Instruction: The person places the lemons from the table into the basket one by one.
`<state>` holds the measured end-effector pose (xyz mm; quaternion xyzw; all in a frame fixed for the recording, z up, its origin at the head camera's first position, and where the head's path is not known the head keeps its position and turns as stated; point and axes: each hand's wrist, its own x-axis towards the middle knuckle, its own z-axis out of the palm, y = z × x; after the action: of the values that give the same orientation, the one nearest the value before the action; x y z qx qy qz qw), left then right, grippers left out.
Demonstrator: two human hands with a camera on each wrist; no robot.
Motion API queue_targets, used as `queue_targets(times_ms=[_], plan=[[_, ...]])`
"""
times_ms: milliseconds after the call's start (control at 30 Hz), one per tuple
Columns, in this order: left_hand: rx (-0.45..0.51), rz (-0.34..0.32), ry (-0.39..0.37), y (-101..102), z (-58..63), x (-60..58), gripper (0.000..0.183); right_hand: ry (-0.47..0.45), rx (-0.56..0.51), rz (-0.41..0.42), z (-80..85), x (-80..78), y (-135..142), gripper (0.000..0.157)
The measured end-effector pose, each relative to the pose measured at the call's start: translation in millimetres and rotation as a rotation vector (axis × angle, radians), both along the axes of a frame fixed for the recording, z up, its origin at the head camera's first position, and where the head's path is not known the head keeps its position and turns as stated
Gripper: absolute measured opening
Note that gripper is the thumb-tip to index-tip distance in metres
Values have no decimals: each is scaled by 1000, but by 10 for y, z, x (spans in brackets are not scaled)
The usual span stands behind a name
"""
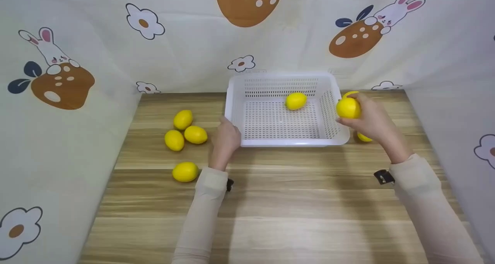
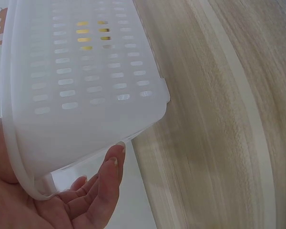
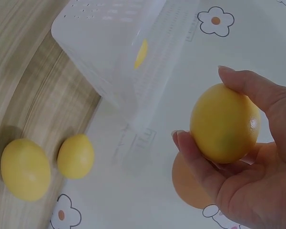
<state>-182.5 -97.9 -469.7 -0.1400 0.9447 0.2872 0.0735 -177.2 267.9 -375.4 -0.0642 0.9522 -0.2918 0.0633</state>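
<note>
My left hand grips the rim of a white perforated plastic basket at its front left corner. The left wrist view has the thumb side at the rim and the other fingers curled below the basket's wall. Between thumb and fingertips, my right hand holds a yellow lemon, raised at the basket's right rim. Inside the basket, toward the back right, lies one lemon. Two more lie on the table right of the basket, a front lemon and a back lemon, both partly hidden by the right hand and its lemon.
Several lemons rest on the wooden table left of the basket: three grouped around one lemon, and a separate lemon nearer the front. A patterned white curtain stands behind the basket and along both sides.
</note>
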Motion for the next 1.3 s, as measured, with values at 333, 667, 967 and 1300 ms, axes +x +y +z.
queue_targets(times_ms=[333, 667, 967, 1300], plan=[[9, 1, 4, 3, 3, -2, 56, -11, 6, 3, 31, -75, -25, 81], [19, 19, -23, 4, 2, -17, 58, 12, -16, 15, 60, -119, -106, 74], [0, 7, 5, -2, -17, -10, 56, 13, -10, 18, 81, -165, -167, 75], [-17, -10, -5, -4, -16, -15, 60, 11, -25, 24, 112, -213, -214, 73]])
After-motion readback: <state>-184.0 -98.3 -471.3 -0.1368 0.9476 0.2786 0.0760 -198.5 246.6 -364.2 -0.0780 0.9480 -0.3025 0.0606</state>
